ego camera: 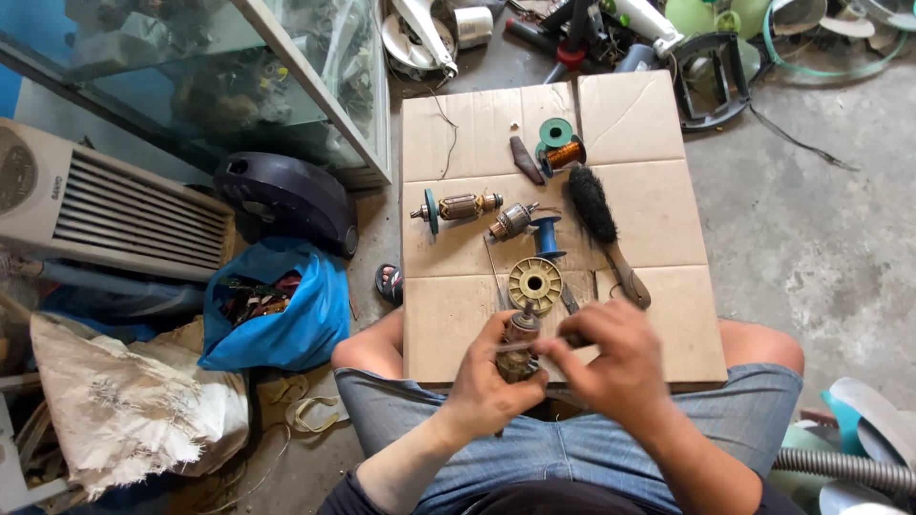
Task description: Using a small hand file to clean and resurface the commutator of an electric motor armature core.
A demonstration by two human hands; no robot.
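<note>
While my left hand [489,377] is closed round the motor armature [520,345], upright over my lap just below the cardboard sheet [649,205], my right hand [618,367] is pinched shut on smth thin at its top end – looks like wire or a strip, too blurred to tell. I'd say I'm mid-work on the windings; next move needs a steady grip w/ the left & fine fingertip control. Yellow plastic disc [534,283] lies just beyond my hands, brush [601,224] further out.

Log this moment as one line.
left hand: grips motor armature | right hand: at armature, blurred | cardboard sheet: brush, wire spool
</note>
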